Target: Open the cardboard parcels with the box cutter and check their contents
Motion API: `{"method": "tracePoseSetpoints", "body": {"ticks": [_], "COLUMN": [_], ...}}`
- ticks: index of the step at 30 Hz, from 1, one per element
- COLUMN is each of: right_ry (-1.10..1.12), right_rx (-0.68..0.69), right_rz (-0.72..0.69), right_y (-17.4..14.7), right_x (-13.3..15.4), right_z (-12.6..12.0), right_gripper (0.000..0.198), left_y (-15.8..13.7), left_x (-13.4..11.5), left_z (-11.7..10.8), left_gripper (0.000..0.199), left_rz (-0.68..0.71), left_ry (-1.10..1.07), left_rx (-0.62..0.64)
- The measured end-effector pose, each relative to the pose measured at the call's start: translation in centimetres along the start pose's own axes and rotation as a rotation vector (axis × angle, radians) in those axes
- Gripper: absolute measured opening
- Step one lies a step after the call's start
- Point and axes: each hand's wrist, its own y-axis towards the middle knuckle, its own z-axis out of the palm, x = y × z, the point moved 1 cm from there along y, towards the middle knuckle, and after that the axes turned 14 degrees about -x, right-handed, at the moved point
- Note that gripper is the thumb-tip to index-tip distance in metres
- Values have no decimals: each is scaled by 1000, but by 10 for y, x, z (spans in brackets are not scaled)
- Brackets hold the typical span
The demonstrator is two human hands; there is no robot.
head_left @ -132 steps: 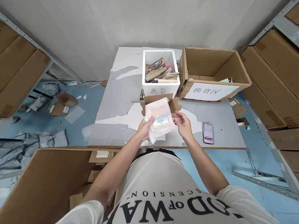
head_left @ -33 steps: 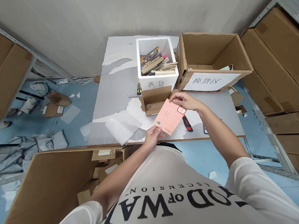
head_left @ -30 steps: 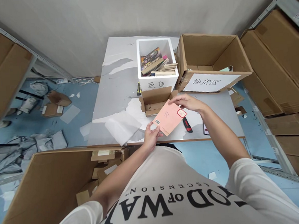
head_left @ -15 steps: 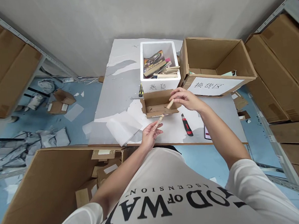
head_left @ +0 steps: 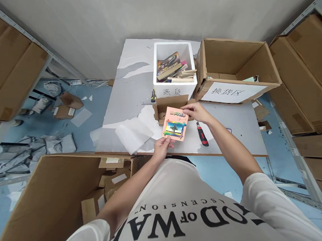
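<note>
A small pink book [head_left: 174, 124] with a tree picture on its cover faces up between my hands, tilted a little. My left hand [head_left: 162, 147] pinches its lower left corner. At its upper right corner, my right hand [head_left: 198, 112] grips the edge between thumb and fingers. Behind the book stands an open small cardboard box [head_left: 164, 103], partly covered by it. To the right on the table lies a red and black box cutter [head_left: 202, 134]. White sheets of paper [head_left: 133, 133] lie left of the book.
A white foam box [head_left: 175, 92] of books stands at the back of the table [head_left: 116, 101], beside a large labelled cardboard box [head_left: 238, 90]. A big carton [head_left: 58, 185] holding several small boxes is at my left. Shelves with cartons [head_left: 291, 72] flank both sides.
The book has turned from edge-on to showing its front cover, with both hands on it. The view has shifted slightly.
</note>
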Motion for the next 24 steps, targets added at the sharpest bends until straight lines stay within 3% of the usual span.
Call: {"method": "tracePoseSetpoints", "body": {"ticks": [3,5,8,10,13,17,20,24], "right_ry": [-35,-78,-39,75,277,450,507,385], "right_rx": [169,186,-61,-283,-503,-684,-770,-693], "right_rz": [38,29,-14,-30,-27,140,266,290], "right_y": [2,12,52,96,173,250,274,282], "right_x": [10,20,38,49,59,60,52,35], "right_z": [-3,-6,-16,-24,-31,-15,9,32], "right_gripper": [31,24,16,12,13,25,30,26], "left_y": [5,11,22,29,40,56,70,92], "left_x": [-3,-9,-21,-28,-33,-27,-20,-7], "left_z": [0,-1,-4,-10,-24,-48,-67,-98], "left_gripper": [46,45,48,50,49,51,56,70], "left_rz": [33,50,70,82,91,121,168,298], "left_ry": [-6,-36,-95,-112,-102,-17,182,872], "left_rx": [4,8,-2,-43,-152,-290,-346,-479]}}
